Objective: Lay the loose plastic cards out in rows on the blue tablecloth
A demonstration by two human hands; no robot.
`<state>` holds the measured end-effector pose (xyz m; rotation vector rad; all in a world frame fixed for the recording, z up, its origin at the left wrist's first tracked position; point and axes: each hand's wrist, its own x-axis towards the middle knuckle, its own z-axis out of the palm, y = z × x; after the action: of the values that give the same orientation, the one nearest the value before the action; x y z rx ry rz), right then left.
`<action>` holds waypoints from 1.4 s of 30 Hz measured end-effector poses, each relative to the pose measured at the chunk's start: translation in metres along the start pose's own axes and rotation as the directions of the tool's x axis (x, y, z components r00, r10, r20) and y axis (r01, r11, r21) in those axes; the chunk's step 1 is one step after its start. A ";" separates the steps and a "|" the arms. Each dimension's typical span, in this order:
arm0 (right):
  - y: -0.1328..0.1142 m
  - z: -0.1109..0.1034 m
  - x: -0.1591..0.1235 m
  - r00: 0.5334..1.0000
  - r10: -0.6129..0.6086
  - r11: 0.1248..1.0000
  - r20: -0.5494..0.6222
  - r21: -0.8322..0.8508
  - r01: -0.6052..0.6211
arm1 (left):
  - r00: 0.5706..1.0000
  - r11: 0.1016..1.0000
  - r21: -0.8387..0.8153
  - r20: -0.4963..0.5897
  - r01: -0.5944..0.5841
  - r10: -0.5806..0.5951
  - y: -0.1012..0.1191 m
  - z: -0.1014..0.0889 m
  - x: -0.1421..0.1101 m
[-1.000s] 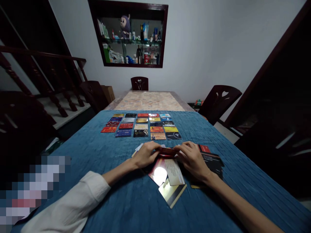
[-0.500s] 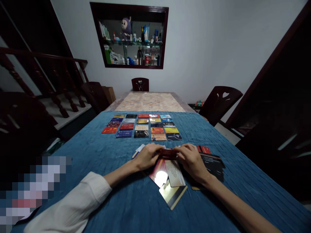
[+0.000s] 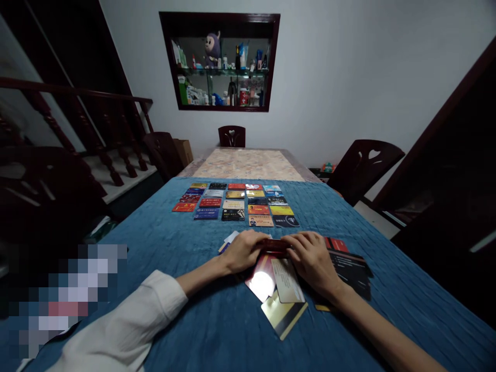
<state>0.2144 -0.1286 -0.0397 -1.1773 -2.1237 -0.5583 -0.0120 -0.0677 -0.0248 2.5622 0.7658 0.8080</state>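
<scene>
L hand [image 3: 244,251] & R hand [image 3: 313,262] pinch a dark-red card [image 3: 276,247] btwn them, one at ea. end, w/ loose cards [image 3: 287,281] around both hands & neat card rows [image 3: 234,204] beyond on the table [image 3: 155,235].

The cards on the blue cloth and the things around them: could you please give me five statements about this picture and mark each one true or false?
1. The left hand and the right hand hold the same dark red card. True.
2. The gold card lies farther from the person than the laid-out rows of cards. False: it lies nearer.
3. The blue cloth covers the whole table. False: the far end is uncovered.
4. Black cards lie on the outer side of the right hand. True.
5. The purple toy sits in the lower part of the wall niche. False: it is in the upper part.
</scene>
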 end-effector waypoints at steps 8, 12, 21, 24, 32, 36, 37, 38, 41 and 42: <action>-0.003 0.003 0.003 1.000 -0.017 0.997 -0.026 -0.072 0.015 | 0.999 0.999 -0.031 -0.032 0.027 -0.028 -0.001 -0.002 0.002; -0.002 0.003 0.003 1.000 -0.013 0.998 -0.027 -0.069 0.011 | 0.998 0.999 -0.044 -0.052 0.029 -0.031 -0.004 -0.001 0.001; -0.004 0.000 0.006 0.998 -0.039 0.995 -0.040 -0.092 0.035 | 0.997 0.997 -0.065 -0.055 0.043 -0.047 -0.003 -0.002 0.002; -0.005 0.000 0.008 0.997 -0.055 0.993 -0.049 -0.110 0.049 | 0.998 0.997 -0.070 -0.051 0.039 -0.043 -0.003 -0.003 0.002; -0.004 -0.002 0.009 0.991 -0.122 0.982 -0.053 -0.153 0.113 | 0.998 0.999 -0.036 -0.058 0.019 -0.021 -0.005 -0.002 0.002; -0.003 -0.001 0.009 0.991 -0.125 0.981 -0.056 -0.155 0.115 | 0.997 1.000 0.012 -0.071 -0.017 0.018 -0.009 -0.001 0.000; -0.003 -0.001 0.009 0.991 -0.125 0.981 -0.055 -0.155 0.115 | 0.997 0.999 0.034 -0.071 -0.027 0.030 -0.010 0.000 -0.001; -0.002 -0.001 0.008 0.991 -0.125 0.981 -0.051 -0.154 0.116 | 0.997 0.998 0.059 -0.068 -0.039 0.043 -0.011 0.000 -0.001; -0.002 0.000 0.008 0.992 -0.117 0.983 -0.040 -0.149 0.110 | 0.996 0.985 0.154 -0.042 -0.076 0.084 -0.013 0.002 -0.002; -0.002 0.000 0.008 0.993 -0.111 0.984 -0.039 -0.146 0.105 | 0.995 0.978 0.186 -0.031 -0.089 0.096 -0.014 0.002 -0.002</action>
<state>0.2099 -0.1249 -0.0345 -1.1189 -2.1463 -0.7919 -0.0176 -0.0587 -0.0339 2.7722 0.7714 0.8553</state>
